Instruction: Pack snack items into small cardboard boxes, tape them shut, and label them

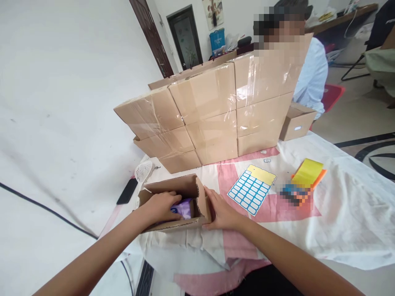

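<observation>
An open cardboard box (182,224) stands near the table's front edge. My left hand (162,206) reaches inside it, with thumb and fingers closed around a purple packet (186,209). Part of that packet is covered by the hand and the box walls. Against the box's right end rests my right hand (220,210), its fingers and thumb spread along the outside. To the right of this hand lies a sheet of blue-edged white labels (251,190) with a yellow top.
Taped cardboard boxes (210,119) form a wall across the table. A black phone (127,191) and a white perforated object (143,171) lie left. Yellow and orange packets (307,173) lie right. Behind the wall sits a person (313,70) near a small box (296,123).
</observation>
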A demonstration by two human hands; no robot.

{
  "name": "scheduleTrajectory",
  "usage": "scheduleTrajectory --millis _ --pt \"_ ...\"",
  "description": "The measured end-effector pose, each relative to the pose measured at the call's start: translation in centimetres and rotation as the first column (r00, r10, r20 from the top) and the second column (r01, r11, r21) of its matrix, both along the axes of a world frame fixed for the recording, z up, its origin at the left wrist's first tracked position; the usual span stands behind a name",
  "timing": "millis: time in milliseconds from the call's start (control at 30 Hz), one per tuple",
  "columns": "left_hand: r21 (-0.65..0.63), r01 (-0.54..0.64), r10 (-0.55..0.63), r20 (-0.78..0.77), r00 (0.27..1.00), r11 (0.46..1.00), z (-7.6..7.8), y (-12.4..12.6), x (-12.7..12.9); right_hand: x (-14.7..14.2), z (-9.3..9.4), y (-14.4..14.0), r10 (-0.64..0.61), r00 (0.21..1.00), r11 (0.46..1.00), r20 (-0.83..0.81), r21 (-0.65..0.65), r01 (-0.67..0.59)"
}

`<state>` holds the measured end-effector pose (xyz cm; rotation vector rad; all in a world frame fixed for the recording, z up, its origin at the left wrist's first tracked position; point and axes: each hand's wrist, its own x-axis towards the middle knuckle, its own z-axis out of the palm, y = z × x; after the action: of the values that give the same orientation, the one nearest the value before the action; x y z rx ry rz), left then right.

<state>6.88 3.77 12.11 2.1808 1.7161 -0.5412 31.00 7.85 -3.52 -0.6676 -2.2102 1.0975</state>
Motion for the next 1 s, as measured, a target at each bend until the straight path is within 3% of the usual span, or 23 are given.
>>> scheduleTrajectory --millis 133,300,467,600,767,900,1000 --pt "-0.172 -0.196 0.216 0.103 0.971 0.965 -1.0 0.6 -0.7 0.1 0.1 -0.1 -0.005 1.000 1.000 0.004 0.005 0.005" --pt "-0.256 -0.439 0.490 0.186 0.852 0.861 -2.2 1.3 0.4 0.2 0.2 0.0 0.008 1.000 1.000 0.018 0.005 -0.008" --pt "-0.197 -0.515 0.548 0.191 0.815 0.834 -1.5 1.4 2.3 0.1 -0.1 -0.1 -0.034 0.999 0.999 -0.005 -0.004 0.034" --pt "-0.045 -0.548 0.545 0.200 0.814 0.835 1.1 -0.4 3.1 -0.3 -0.5 -0.3 -0.064 0.997 0.997 -0.042 0.045 0.065" --pt "0.326 -0.436 0.363 0.262 0.894 0.839 2.4 -4.0 2.9 -1.0 -0.8 -0.7 -0.089 0.995 0.991 -0.046 0.093 0.093" --pt "0.485 -0.409 0.303 0.284 0.910 0.773 2.0 -6.3 2.8 -1.3 -0.8 -0.9 -0.099 0.995 0.991 -0.033 0.091 0.102" --pt "0.646 -0.359 0.246 0.262 0.933 0.674 2.2 -7.1 3.2 -1.5 -0.8 -0.9 -0.157 0.987 0.987 0.019 0.038 0.156"
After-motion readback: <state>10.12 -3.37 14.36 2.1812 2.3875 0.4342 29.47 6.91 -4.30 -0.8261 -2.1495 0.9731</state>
